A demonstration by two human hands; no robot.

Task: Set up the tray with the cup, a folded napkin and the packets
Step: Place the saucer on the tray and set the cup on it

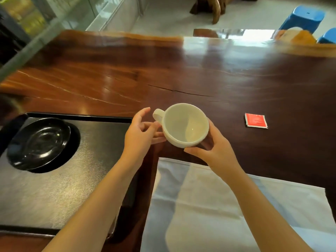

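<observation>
A white cup [183, 124] is held above the wooden table, tilted toward me, its handle pointing left. My right hand [216, 148] grips it from the right and underneath. My left hand [141, 131] is just left of the cup with fingers apart, its fingertips touching the cup's side below the handle. A black tray [91, 160] lies at the left with a black saucer [39, 142] on its left part. A white napkin [227, 206] lies spread flat in front of me. One red packet [256, 120] lies on the table to the right.
The dark wooden table [181, 70] stretches far ahead. Blue stools [305, 17] stand beyond its far right edge. A glass panel with a metal frame [36, 39] runs along the left side.
</observation>
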